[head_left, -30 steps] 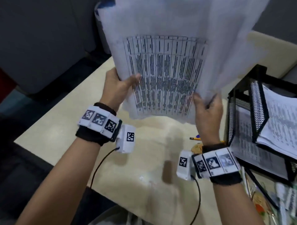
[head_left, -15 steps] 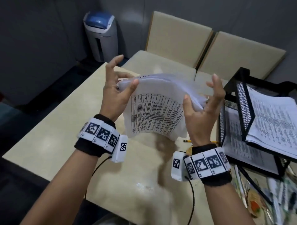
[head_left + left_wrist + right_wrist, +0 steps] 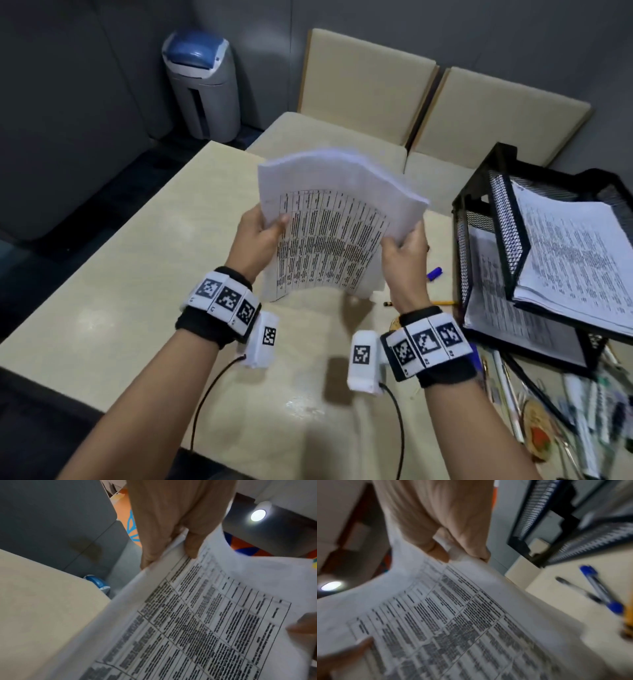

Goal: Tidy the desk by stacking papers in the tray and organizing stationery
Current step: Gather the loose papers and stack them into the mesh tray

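Head view: I hold a bowed stack of white printed table sheets (image 3: 329, 226) upright above the beige desk (image 3: 113, 274).
My left hand (image 3: 257, 236) and right hand (image 3: 406, 253) pinch its side edges, thumbs in front, left of the black mesh paper tray (image 3: 479, 219).

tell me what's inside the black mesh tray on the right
The black mesh tray holds printed papers on two levels: a thick stack on the upper tier, more sheets on the lower. The upper tier covers most of the lower.

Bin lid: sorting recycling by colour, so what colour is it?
Blue, on a grey bin; clearest in the head view.
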A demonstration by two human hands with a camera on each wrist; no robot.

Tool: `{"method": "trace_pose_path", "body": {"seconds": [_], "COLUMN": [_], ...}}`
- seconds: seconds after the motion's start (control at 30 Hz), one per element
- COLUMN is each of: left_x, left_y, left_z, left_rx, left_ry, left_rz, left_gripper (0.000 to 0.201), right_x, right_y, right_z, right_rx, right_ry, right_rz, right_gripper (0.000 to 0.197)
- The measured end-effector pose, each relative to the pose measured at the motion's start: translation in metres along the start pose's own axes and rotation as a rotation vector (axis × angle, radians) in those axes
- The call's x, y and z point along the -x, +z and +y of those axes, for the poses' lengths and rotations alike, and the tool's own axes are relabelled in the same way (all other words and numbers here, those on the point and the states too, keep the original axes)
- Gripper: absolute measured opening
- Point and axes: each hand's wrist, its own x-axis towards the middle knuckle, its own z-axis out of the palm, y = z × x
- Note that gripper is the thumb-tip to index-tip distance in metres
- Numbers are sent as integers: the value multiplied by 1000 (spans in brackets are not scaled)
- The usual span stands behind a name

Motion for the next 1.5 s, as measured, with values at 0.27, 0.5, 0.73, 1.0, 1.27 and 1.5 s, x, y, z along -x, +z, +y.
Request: {"method": "trace_pose_path", "body": {"seconds": [0.27,0.5,0.73,1.0,1.27,1.5], "left_x": [-19,0,17,52,99,118], "left_y": [-32,-27,-27,35,165,279], "left_z": [47,28,-9,-16,-17,-8], "left_rx": [281,175,64,-35,-9,-85], "left_ry": [161,71,-167,-255,-504,-713], "left_rz": [-266,-137,-354,-52,-96,-255], "left_gripper": [83,42,64,16,15,29], "right_x": [-19,-8,2,19,76,92], "right_y": [-21,-2,1,-53,-219,-338], "right_z": [-34,-16,22,51,100,130], "right_rx": [-327,-163,-9,82,34,112], "right_ry": [-107,-72,134,311,670,672], "right_rz": [23,79,-24,-112,-230,-33], "right_gripper": [77,46,43,25,30,22]}}
